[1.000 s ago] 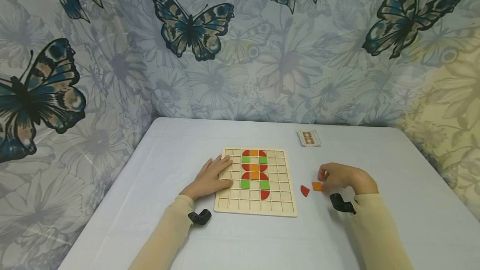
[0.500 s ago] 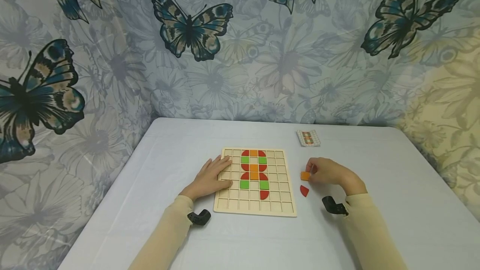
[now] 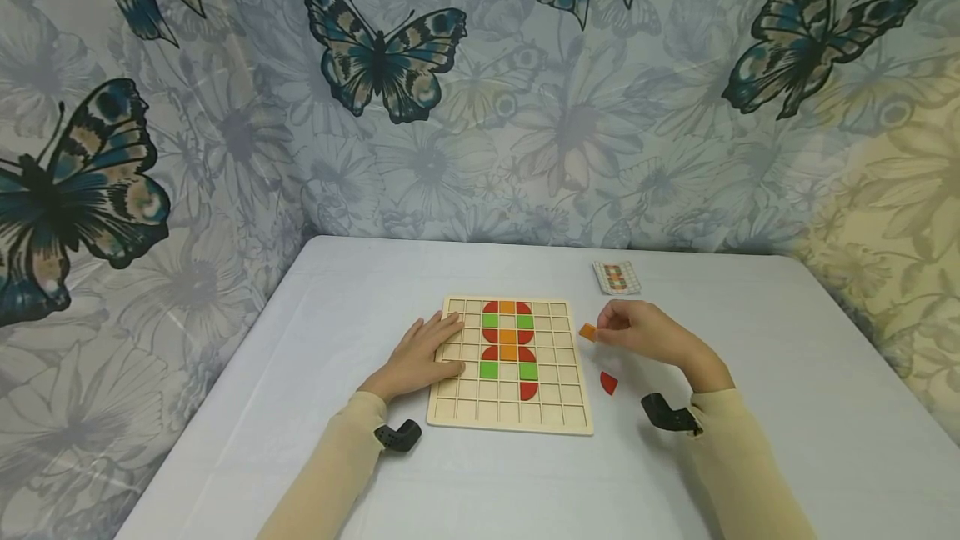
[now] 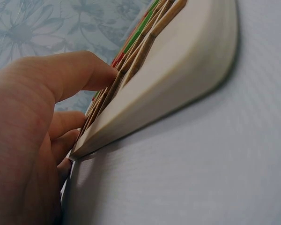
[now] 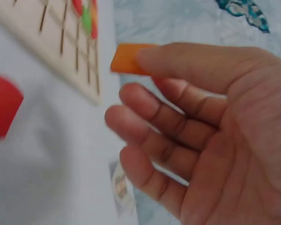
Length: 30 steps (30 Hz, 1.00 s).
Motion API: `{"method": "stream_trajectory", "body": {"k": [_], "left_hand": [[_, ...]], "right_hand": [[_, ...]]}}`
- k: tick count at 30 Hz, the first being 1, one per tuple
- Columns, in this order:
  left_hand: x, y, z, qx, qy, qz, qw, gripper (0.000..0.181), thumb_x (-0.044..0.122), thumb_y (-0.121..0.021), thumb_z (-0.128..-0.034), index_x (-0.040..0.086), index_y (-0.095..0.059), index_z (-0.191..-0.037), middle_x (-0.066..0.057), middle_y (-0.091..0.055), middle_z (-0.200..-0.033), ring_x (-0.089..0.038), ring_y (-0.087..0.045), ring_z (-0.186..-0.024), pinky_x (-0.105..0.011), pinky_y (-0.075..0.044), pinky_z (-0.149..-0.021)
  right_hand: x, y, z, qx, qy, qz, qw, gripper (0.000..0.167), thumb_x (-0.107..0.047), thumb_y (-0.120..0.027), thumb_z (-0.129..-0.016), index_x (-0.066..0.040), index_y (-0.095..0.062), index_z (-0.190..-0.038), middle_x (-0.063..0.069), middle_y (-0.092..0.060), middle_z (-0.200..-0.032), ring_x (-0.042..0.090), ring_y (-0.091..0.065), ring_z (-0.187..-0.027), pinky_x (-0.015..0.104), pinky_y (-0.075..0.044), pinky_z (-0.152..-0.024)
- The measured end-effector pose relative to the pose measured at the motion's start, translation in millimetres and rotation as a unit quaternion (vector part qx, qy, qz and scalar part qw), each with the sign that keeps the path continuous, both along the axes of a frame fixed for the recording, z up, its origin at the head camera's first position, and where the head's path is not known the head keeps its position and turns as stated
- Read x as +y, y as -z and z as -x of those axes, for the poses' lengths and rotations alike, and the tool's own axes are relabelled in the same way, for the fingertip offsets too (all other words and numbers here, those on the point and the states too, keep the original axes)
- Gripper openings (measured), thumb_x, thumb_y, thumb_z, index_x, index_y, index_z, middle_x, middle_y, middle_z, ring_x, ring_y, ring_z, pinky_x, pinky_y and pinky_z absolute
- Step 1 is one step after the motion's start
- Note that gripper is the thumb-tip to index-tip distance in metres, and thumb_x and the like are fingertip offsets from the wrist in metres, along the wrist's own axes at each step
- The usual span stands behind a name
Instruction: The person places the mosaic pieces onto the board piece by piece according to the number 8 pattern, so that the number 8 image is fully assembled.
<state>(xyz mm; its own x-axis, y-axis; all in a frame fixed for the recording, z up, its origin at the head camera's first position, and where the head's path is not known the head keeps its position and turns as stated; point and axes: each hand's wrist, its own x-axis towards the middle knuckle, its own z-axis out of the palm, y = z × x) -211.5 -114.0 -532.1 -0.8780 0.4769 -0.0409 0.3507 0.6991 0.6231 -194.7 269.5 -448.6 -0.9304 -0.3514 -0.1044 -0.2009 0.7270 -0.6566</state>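
A wooden grid board (image 3: 465, 411) lies in the middle of the table, with red, orange and green tiles set in its cells. My left hand (image 3: 415, 359) rests on the board's left edge, fingers spread; in the left wrist view the thumb (image 4: 91, 70) lies over the rim. Just right of the board, my right hand (image 3: 648, 332) pinches an orange square tile (image 3: 588, 332) between thumb and forefinger. The right wrist view shows that orange tile (image 5: 126, 58) raised off the table. A red quarter-round tile (image 3: 608, 383) lies on the tablecloth below the right hand.
A small stack of pattern cards (image 3: 617, 277) lies behind the right hand, towards the back of the table. A white cloth covers the table (image 3: 480, 490). A butterfly-print curtain (image 3: 465, 173) hangs behind it.
My right hand has picked up the orange tile from beside the red one and carried it up and left, close to the board. The left hand has stayed put.
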Motion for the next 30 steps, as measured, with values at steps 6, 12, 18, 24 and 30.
{"method": "stream_trajectory", "body": {"k": [6, 12, 18, 24, 30], "left_hand": [[-0.1, 0.1, 0.0, 0.003, 0.0, 0.005, 1.0, 0.076, 0.043, -0.063, -0.0911, 0.019, -0.038, -0.158, 0.004, -0.025, -0.169, -0.018, -0.009, -0.161, -0.044, 0.003, -0.132], [-0.6, 2.3, 0.5, 0.006, 0.001, 0.005, 1.0, 0.076, 0.044, -0.063, -0.0909, 0.018, -0.038, -0.158, 0.004, -0.026, -0.169, -0.019, -0.01, -0.161, -0.044, 0.002, -0.132], [-0.3, 2.3, 1.1, 0.005, 0.002, 0.004, 1.0, 0.076, 0.044, -0.063, -0.0912, 0.018, -0.038, -0.158, 0.004, -0.025, -0.169, -0.019, -0.009, -0.161, -0.044, 0.003, -0.132], [-0.5, 2.2, 1.6, 0.004, 0.003, 0.006, 1.0, 0.076, 0.043, -0.064, -0.0912, 0.018, -0.038, -0.158, 0.004, -0.025, -0.169, -0.019, -0.009, -0.161, -0.044, 0.003, -0.132], [0.2, 0.9, 0.3, 0.003, 0.001, 0.004, 1.0, 0.076, 0.043, -0.064, -0.091, 0.018, -0.038, -0.158, 0.004, -0.026, -0.169, -0.019, -0.009, -0.161, -0.044, 0.003, -0.132]], "right_hand": [[-11.9, -11.1, -4.4, -0.006, -0.004, 0.062, 0.998, 0.014, -0.018, -0.067, -0.095, -0.005, -0.063, -0.097, 0.009, -0.07, -0.093, 0.027, -0.065, -0.083, 0.032, -0.057, -0.068], [-22.1, -16.1, -8.4, 0.006, 0.019, 0.089, 0.9959, 0.016, -0.022, -0.067, -0.097, -0.007, -0.061, -0.101, 0.013, -0.069, -0.097, 0.034, -0.066, -0.09, 0.033, -0.057, -0.071], [-29.6, -22.8, -13.3, 0.026, 0.027, 0.093, 0.995, 0.016, -0.025, -0.069, -0.096, -0.011, -0.063, -0.099, 0.008, -0.066, -0.101, 0.027, -0.063, -0.088, 0.029, -0.052, -0.069], [-36.5, -20.5, -12.7, 0.013, -0.01, 0.132, 0.9911, 0.011, -0.014, -0.068, -0.096, -0.005, -0.063, -0.101, 0.012, -0.071, -0.103, 0.027, -0.069, -0.086, 0.036, -0.061, -0.077], [-47.0, -12.2, -10.6, 0.014, -0.031, 0.132, 0.9906, 0.025, -0.01, -0.064, -0.099, 0.001, -0.063, -0.121, 0.013, -0.073, -0.102, 0.038, -0.071, -0.092, 0.044, -0.062, -0.083]]}}
